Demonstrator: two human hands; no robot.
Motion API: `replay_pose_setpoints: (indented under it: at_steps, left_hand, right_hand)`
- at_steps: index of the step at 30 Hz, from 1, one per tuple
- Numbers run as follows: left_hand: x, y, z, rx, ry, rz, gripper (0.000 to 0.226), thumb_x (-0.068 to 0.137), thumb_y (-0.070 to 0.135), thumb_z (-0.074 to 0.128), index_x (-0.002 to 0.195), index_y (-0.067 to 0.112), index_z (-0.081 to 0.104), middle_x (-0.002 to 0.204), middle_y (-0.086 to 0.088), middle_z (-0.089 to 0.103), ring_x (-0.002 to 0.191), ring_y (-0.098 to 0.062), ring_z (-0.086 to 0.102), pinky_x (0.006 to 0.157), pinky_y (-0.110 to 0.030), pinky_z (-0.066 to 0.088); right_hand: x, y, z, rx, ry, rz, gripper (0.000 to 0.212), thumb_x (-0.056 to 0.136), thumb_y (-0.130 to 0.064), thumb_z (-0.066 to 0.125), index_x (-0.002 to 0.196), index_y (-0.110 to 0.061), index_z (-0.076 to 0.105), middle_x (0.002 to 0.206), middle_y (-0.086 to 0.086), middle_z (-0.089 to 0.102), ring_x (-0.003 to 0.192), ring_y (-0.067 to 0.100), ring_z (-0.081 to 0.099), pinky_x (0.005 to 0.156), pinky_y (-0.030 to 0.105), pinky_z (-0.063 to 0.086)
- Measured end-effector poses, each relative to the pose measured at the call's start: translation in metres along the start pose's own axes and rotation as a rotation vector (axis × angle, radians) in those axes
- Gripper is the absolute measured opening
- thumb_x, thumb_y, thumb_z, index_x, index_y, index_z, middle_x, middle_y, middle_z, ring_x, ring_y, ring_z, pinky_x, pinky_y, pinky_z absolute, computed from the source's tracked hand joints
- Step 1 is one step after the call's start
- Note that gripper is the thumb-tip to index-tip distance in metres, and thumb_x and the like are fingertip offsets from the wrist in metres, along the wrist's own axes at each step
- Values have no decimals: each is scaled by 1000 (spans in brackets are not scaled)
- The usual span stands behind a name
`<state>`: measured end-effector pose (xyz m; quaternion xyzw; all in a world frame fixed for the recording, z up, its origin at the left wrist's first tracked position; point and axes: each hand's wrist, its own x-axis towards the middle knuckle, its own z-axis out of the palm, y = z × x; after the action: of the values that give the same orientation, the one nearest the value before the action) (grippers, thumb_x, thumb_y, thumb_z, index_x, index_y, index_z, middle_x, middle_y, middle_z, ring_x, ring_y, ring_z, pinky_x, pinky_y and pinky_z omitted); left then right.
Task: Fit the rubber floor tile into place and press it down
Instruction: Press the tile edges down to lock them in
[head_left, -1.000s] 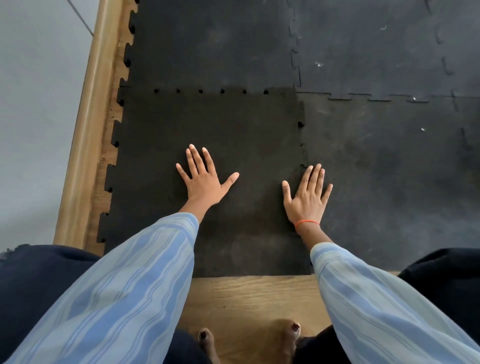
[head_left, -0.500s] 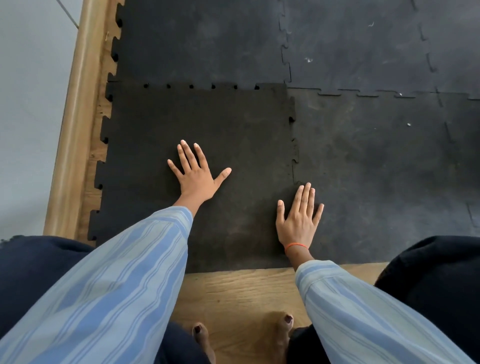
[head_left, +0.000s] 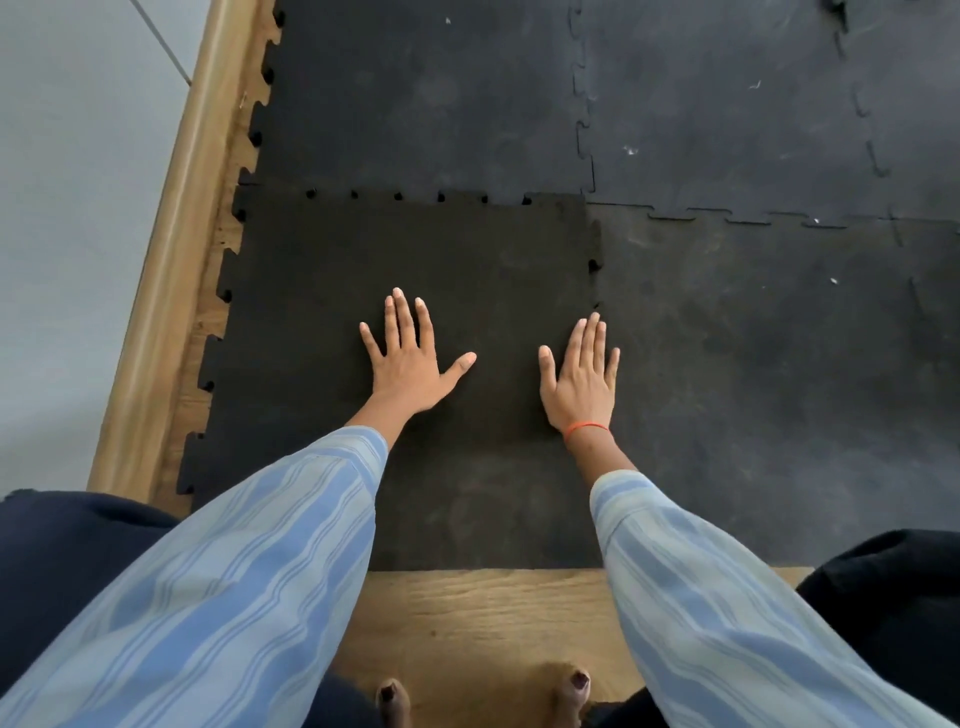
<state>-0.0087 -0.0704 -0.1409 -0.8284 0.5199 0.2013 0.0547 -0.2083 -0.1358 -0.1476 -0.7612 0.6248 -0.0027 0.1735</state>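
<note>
A dark rubber floor tile (head_left: 415, 249) with jigsaw edges lies flat on the wooden floor, its far and right edges meeting the neighbouring grey tiles. My left hand (head_left: 408, 364) rests palm down near the tile's middle, fingers spread. My right hand (head_left: 579, 382), with an orange band at the wrist, lies flat along the tile's right seam. Small gaps show at the notches on the far seam (head_left: 400, 196) and the right seam (head_left: 593, 265).
Laid grey rubber tiles (head_left: 779, 338) cover the floor to the right and beyond. A wooden skirting strip (head_left: 171, 260) and pale wall run along the left. Bare wooden floor (head_left: 483, 623) lies in front of the tile, with my toes and knees at the bottom.
My right hand has slid back up along the right seam after dropping toward me. My left hand has stayed flat on the tile. The view has shifted slightly.
</note>
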Motion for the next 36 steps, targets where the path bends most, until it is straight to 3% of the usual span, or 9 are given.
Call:
replay_pose_setpoints:
  at_steps: [9,14,20,29,32,36]
  left_hand:
    - [32,3,-14,-1,-2,87,104,81,82,16,151,13,-18,156,-10,-30,144,-24,-27,113,-61,-11]
    - [68,14,-34,2,-55,101,115,73,89,22,149,15,-23,154,-6,-35,143,-24,-30,112,-64,-11]
    - [93,15,-51,8,-75,126,133,60,95,33,147,15,-27,153,-5,-38,142,-23,-32,112,-63,-12]
    - [102,16,-57,1,-125,116,143,52,97,40,145,15,-31,151,-5,-42,140,-23,-36,111,-64,-13]
    - [101,14,-61,-4,-142,124,144,52,97,43,146,15,-30,151,-4,-42,140,-23,-35,111,-64,-13]
    - [103,14,-61,-1,-158,127,144,51,97,43,146,16,-30,151,-4,-42,140,-22,-35,112,-64,-13]
  right_hand:
    - [71,6,-18,-50,-130,-55,66,100,-41,19,151,-7,-7,161,8,-11,148,21,-13,120,39,-6]
    - [70,-1,-6,-76,95,-141,64,101,-38,23,151,-7,-1,161,11,-8,149,22,-7,121,40,-1]
    - [117,-3,-17,-133,29,-167,85,92,-65,21,151,-11,-6,161,4,-11,148,17,-11,120,38,-5]
    - [127,-6,-25,-113,-34,-157,94,86,-74,22,152,-13,-3,162,4,-7,148,17,-8,121,37,-3]
    - [143,-17,-40,-104,-92,-155,93,88,-68,30,151,-8,-2,161,7,-9,149,21,-8,120,39,0]
    - [167,-39,-50,-152,-140,-283,75,97,-52,28,151,-11,-5,160,5,-16,148,20,-11,120,41,-1]
